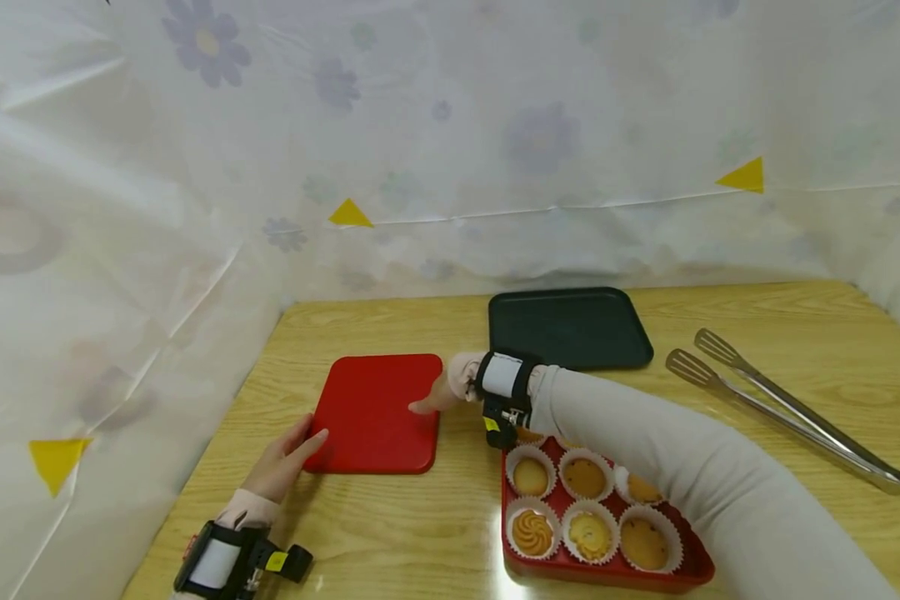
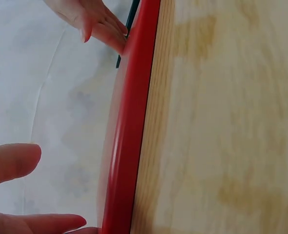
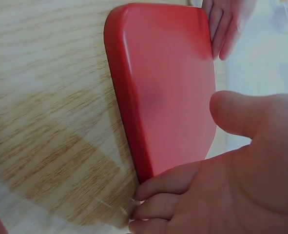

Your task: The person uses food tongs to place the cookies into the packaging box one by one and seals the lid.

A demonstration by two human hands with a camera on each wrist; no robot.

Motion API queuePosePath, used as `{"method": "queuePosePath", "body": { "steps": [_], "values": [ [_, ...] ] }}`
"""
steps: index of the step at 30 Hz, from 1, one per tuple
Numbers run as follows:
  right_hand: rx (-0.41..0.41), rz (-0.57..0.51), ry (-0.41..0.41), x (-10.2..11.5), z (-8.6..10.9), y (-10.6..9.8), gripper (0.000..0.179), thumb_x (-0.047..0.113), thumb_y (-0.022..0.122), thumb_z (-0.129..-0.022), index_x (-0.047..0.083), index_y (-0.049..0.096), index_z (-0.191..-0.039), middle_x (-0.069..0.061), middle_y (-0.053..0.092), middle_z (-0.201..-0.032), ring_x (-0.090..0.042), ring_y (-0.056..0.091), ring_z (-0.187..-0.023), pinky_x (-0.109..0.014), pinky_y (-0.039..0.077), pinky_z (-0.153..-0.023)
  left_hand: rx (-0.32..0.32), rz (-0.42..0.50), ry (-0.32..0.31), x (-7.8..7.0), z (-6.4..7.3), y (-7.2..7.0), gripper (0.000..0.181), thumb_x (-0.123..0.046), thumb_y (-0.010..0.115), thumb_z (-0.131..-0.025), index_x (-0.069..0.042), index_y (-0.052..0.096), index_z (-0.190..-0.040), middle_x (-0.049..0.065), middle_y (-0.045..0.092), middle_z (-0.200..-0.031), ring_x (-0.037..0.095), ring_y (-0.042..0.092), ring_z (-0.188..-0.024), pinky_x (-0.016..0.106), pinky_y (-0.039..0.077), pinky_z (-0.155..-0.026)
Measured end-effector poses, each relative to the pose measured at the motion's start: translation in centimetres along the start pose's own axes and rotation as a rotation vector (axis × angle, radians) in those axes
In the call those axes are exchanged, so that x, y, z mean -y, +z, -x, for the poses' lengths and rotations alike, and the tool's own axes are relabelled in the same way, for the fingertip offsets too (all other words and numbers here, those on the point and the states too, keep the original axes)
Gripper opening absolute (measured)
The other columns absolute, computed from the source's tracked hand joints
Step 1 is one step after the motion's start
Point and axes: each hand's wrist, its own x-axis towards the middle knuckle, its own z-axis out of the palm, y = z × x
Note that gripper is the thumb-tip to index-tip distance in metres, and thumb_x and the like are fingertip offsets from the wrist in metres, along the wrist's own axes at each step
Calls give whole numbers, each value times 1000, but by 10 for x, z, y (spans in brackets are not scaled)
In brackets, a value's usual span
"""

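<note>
A red square lid [image 1: 378, 414] with rounded corners lies flat on the wooden table. My left hand [image 1: 282, 457] is at its left edge, thumb and fingers spread apart; the left wrist view shows the lid's red rim [image 2: 132, 117] close to those fingers. On the opposite side my right hand [image 1: 438, 396] lays its extended fingers along the right edge, with the thumb raised apart from them. In the right wrist view, the fingertips of the right hand [image 3: 221, 170] touch the lid's side [image 3: 170, 87].
A red box [image 1: 600, 573] of several cookies in paper cups stands under my right forearm. Behind lies a dark green tray [image 1: 570, 329]. Metal tongs [image 1: 787, 408] lie at the right. Flower-patterned sheeting [image 1: 435, 142] rises behind the table and along its left side.
</note>
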Motion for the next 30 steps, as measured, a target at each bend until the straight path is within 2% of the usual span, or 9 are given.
{"method": "queuePosePath", "body": {
  "steps": [2,3,5,9,14,19,22,25,30],
  "values": [
    [-15,1,-11,-2,-2,1,67,64,50,-89,11,63,-129,3,62,-99,-10,53,-71,-24,43,-67,-2,36,-1,1,0,0,67,-21,46,-102,7,11,-151,27,9,-158,39,7,-147,51,14,-118],
    [-20,2,-21,-2,-3,1,69,64,49,-90,11,60,-133,2,62,-116,-12,58,-88,-26,46,-79,0,56,-5,1,0,-1,67,-20,45,-102,8,10,-151,26,8,-159,39,7,-147,51,14,-118],
    [-12,53,-83,-3,-6,2,69,62,42,-94,15,47,-145,0,46,-147,-14,50,-120,-30,41,-99,5,95,-8,2,1,-1,66,-19,44,-102,8,9,-151,26,6,-159,39,5,-147,51,12,-119],
    [-75,40,-139,-3,-7,1,66,56,39,-97,14,42,-148,-3,39,-154,-18,40,-137,-34,34,-112,12,162,-31,3,0,-2,66,-19,42,-103,7,5,-151,24,2,-160,38,0,-148,52,8,-119],
    [-141,-165,-195,2,-2,0,65,43,44,-100,6,31,-151,-8,32,-157,-22,30,-144,-35,26,-117,21,223,-33,5,0,-2,66,-18,40,-103,6,2,-151,23,-1,-160,37,-1,-148,52,6,-119],
    [-175,-604,-280,13,0,8,64,20,57,-97,2,26,-150,-18,48,-140,-34,56,-118,-46,50,-97,34,269,-27,5,-1,-1,66,-16,38,-103,6,-1,-151,23,-4,-160,36,-3,-148,51,3,-119],
    [-171,-844,-312,20,-1,13,71,6,60,-94,9,20,-153,-20,48,-133,-38,60,-106,-55,55,-83,31,274,-28,4,-2,-1,66,-16,39,-103,6,-1,-151,23,-4,-160,36,-3,-148,51,2,-119],
    [-184,-959,-333,25,-1,14,75,-2,58,-92,14,18,-154,-22,43,-138,-41,58,-110,-59,53,-81,27,282,-28,4,-2,0,67,-16,39,-103,6,-1,-151,23,-4,-160,35,-4,-148,50,2,-120],
    [-236,-1025,-314,28,2,11,80,0,60,-92,17,16,-157,-21,43,-143,-42,65,-103,-54,56,-80,14,294,-32,4,-3,2,67,-16,39,-103,6,-1,-151,23,-3,-160,34,-2,-148,48,4,-120]
  ]
}}
